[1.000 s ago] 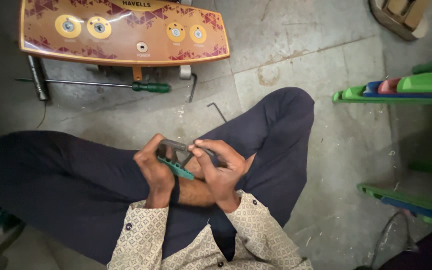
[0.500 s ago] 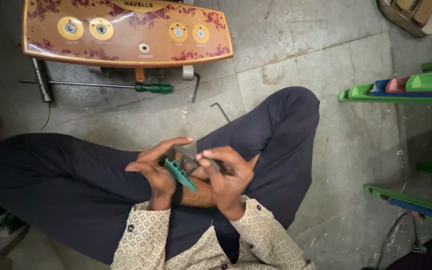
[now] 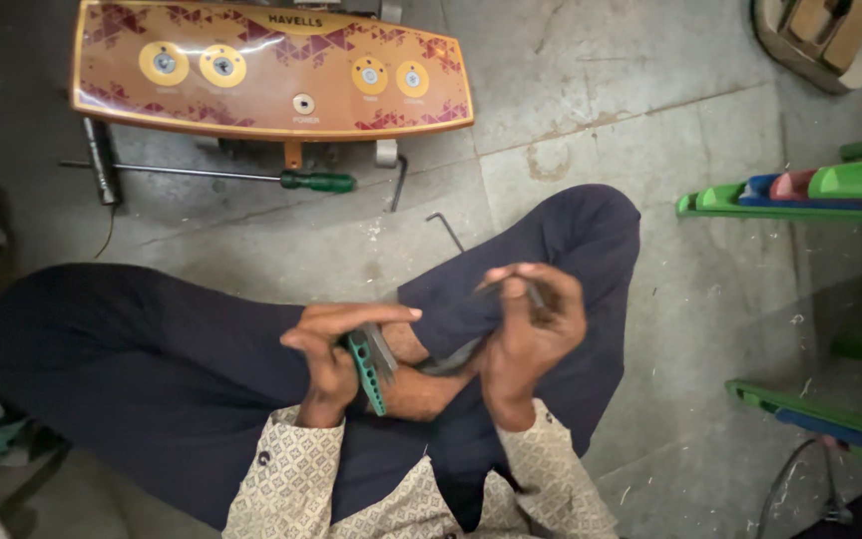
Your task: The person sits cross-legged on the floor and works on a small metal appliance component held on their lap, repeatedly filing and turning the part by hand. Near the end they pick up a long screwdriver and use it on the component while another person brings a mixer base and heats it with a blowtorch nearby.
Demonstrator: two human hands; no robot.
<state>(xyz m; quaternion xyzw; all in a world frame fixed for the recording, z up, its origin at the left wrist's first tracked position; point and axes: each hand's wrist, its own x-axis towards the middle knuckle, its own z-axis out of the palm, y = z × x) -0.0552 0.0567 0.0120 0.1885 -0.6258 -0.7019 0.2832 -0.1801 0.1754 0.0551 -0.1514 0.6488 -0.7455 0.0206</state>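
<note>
Green hex-key holder [image 3: 363, 367], a slotted plastic rack, sits in our left hand [image 3: 336, 349], low in the middle of the view and just above our lap. We grip it with the fingers [image 3: 371, 314] folded over its top edge and the thumb beneath, so the hand is clamped on it. Several dark metal keys seem to stay bundled in its slots, though they are small and partly hidden by the hand.

Our right hand [image 3: 531, 334] is just beside it, raised a little higher over our right knee. Its fingers are pinched together on a thin dark hex key [image 3: 526, 291], a slim metal rod that pokes out past the fingertips. The two hands are close but not touching.

We sit cross-legged on a grey stone floor [image 3: 591, 120] in dark blue trousers [image 3: 152, 369] and a cream patterned shirt [image 3: 291, 479].

Ahead of our knees on the floor lies a long screwdriver with a green handle [image 3: 316, 181]. Just beyond it rests an orange and maroon appliance control panel [image 3: 271, 70] with four round yellow dials. A small bent hex key [image 3: 446, 228] lies alone on the floor near our right knee. At the right edge stand green and blue plastic racks [image 3: 800, 190].
</note>
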